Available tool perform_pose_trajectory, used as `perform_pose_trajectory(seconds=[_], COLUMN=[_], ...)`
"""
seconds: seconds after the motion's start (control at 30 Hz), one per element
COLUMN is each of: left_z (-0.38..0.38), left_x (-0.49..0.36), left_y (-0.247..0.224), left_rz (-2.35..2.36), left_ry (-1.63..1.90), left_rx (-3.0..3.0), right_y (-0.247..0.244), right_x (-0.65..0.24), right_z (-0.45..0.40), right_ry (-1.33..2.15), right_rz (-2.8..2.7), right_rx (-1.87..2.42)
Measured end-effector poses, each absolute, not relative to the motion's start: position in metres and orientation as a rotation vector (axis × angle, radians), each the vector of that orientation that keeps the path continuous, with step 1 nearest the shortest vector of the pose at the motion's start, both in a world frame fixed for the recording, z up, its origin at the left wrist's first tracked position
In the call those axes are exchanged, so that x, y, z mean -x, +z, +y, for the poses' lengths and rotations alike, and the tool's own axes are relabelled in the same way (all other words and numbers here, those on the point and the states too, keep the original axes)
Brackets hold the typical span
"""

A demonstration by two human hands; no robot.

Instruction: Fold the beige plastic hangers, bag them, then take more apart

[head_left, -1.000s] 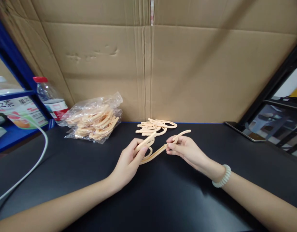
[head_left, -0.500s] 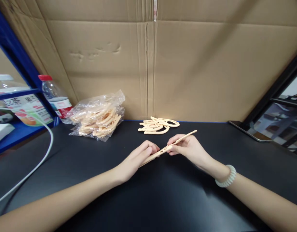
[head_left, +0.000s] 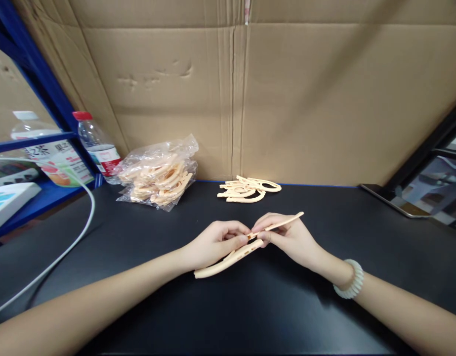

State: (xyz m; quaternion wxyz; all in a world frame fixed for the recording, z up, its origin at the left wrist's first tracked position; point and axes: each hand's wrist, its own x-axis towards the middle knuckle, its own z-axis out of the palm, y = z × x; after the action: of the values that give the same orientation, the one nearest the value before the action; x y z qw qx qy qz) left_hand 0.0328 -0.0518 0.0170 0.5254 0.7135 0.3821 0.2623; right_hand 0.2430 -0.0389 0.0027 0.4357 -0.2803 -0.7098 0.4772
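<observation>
Over the black table, my left hand and my right hand meet at a beige plastic folding hanger. My left fingers are closed round its left part, a curved arm with small slots along its edge. My right thumb and fingers pinch a second, thin straight-looking arm that slants up to the right. The joint between the two parts lies partly hidden behind my fingertips. Beyond my hands lies a loose pile of similar beige hangers. To its left rests a clear plastic bag full of more beige hangers.
A cardboard wall closes off the back of the black table. At the left stand a red-capped bottle and a blue shelf, with a white cable crossing the tabletop. A dark flat tablet-like object lies at the right.
My hands have come closer together. The hanger's left arm has turned, so its slotted edge and wide curve now show below my left hand. The camera view has shifted slightly.
</observation>
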Motion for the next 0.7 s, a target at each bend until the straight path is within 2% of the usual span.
perform_pose_trajectory(seconds=[0.17,0.43,0.7], left_z=[-0.051,-0.051,-0.058], left_x=[-0.032,-0.030,-0.032], left_y=[0.021,0.022,0.028], left_rz=[0.922,0.810,0.769], left_ry=[0.579,0.480,0.438], left_rx=[-1.882,-2.006,-2.092], right_y=[0.003,0.006,0.010], right_x=[-0.242,-0.240,-0.243], right_z=[-0.039,-0.045,-0.047], right_ry=[1.118,0.801,0.605], right_rz=[-1.790,-1.951,-2.089], right_rx=[0.714,0.714,0.533])
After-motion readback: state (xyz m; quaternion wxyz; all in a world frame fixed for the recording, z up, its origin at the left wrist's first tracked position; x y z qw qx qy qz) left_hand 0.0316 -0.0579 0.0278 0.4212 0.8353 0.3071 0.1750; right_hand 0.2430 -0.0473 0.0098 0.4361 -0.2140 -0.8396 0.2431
